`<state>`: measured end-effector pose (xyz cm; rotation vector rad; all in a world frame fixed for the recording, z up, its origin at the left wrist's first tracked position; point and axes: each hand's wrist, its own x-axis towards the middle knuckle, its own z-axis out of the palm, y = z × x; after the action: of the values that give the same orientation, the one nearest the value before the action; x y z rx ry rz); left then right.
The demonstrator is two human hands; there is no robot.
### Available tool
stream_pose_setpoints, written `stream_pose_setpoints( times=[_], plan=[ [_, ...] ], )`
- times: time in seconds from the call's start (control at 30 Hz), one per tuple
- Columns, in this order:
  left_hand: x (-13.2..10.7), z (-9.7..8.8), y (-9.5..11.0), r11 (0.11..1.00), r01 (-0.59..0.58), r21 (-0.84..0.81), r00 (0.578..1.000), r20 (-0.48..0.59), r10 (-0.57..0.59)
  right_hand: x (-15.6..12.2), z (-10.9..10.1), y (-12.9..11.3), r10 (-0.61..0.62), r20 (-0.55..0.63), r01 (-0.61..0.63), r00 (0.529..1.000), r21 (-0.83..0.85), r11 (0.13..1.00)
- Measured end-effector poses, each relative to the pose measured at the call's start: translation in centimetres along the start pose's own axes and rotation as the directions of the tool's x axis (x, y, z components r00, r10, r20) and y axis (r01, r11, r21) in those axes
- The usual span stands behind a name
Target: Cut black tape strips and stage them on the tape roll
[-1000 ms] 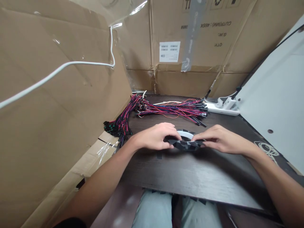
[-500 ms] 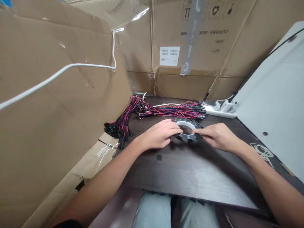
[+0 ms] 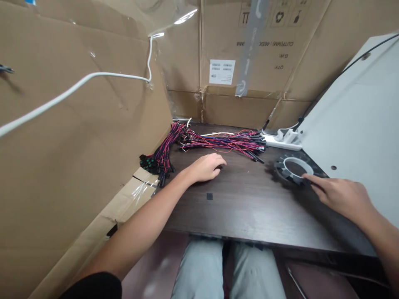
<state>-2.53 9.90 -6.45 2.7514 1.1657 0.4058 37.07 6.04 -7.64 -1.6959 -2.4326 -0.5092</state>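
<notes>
On the right, my right hand point(image 3: 346, 197) pinches the near rim of a ring like a tape roll point(image 3: 282, 171), which has a pale inner core and dark pieces round its outside. The ring is tilted over the dark table point(image 3: 249, 207). Left of it, my left hand point(image 3: 207, 167) is at the table surface, fingers loosely bent and thumb apart; nothing shows in it. Behind that hand lies a bundle of red and black wires point(image 3: 224, 141). A second wire bundle point(image 3: 166, 147) with black connectors lies further left. A small black square point(image 3: 209, 196) is on the table nearer me.
Cardboard point(image 3: 77, 124) walls the left side, with a white cable point(image 3: 77, 83) across it. A large carton point(image 3: 264, 66) stands behind the table. At the back right are a white power strip point(image 3: 282, 142) and a white panel point(image 3: 364, 112).
My right hand has carried the ring to the right, away from my left hand. My left hand has let go of the ring and stays near its earlier place.
</notes>
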Motion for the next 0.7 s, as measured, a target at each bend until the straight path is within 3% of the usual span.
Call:
stream_pose_setpoints(
  times=[0.1,0.2,0.27,0.33,0.37,0.4,0.43,0.47,0.5,0.53,0.57,0.6,0.63,0.7],
  plan=[
    [0.1,0.2,-0.1,1.000,0.002,-0.003,1.000,0.011,-0.002,0.4,-0.1,-0.1,-0.001,0.106,0.005,0.994,-0.039,0.999],
    [0.2,0.2,-0.2,1.000,0.000,-0.016,1.000,0.021,0.000,0.0,-1.9,-1.8,0.090,0.166,-0.085,0.982,-0.039,0.996],
    [0.3,0.1,-0.2,1.000,-0.001,-0.027,1.000,0.027,0.002,-2.0,-2.9,-5.1,0.164,0.068,-0.165,0.984,0.007,0.986],
    [0.3,0.0,-0.1,1.000,0.001,-0.030,0.999,0.035,0.000,-5.4,-2.9,-10.8,0.190,-0.121,-0.149,0.974,0.287,0.946],
    [0.3,0.0,-0.1,1.000,0.004,-0.029,0.999,0.039,-0.003,-7.3,-2.6,-14.5,0.197,-0.166,-0.087,0.966,0.509,0.857],
    [0.3,0.0,-0.1,1.000,0.007,-0.026,0.999,0.045,-0.006,-9.2,-2.0,-18.5,0.272,-0.148,-0.092,0.951,0.704,0.704],
    [0.3,0.1,-0.1,1.000,0.009,-0.024,0.999,0.050,-0.008,-10.7,-1.3,-22.6,0.369,-0.036,-0.163,0.929,0.855,0.493],
    [0.3,0.1,-0.1,1.000,0.012,-0.022,0.998,0.054,-0.010,-11.8,-0.5,-26.5,0.342,0.209,-0.296,0.916,0.928,0.226],
    [0.3,0.1,-0.1,1.000,0.013,-0.022,0.998,0.057,-0.012,-12.5,0.2,-30.1,0.221,0.451,-0.445,0.865,0.892,-0.078],
    [0.3,0.1,-0.1,1.000,0.013,-0.023,0.998,0.058,-0.012,-12.6,0.7,-33.1,0.066,0.620,-0.561,0.782,0.746,-0.358],
    [0.3,0.1,-0.1,1.000,0.012,-0.025,0.998,0.060,-0.010,-12.2,1.1,-35.5,-0.073,0.712,-0.612,0.698,0.541,-0.577],
    [0.3,0.1,-0.2,1.000,0.009,-0.029,0.998,0.061,-0.008,-11.5,1.2,-37.2,-0.119,0.751,-0.583,0.649,0.391,-0.713],
    [0.3,0.1,-0.2,0.999,0.007,-0.034,0.998,0.063,-0.004,-10.5,1.2,-38.3,-0.149,0.759,-0.535,0.634,0.291,-0.793],
    [0.2,0.1,-0.3,0.999,0.003,-0.048,0.998,0.070,0.001,-8.6,0.8,-39.2,-0.150,0.763,-0.445,0.629,0.195,-0.874]
  ],
)
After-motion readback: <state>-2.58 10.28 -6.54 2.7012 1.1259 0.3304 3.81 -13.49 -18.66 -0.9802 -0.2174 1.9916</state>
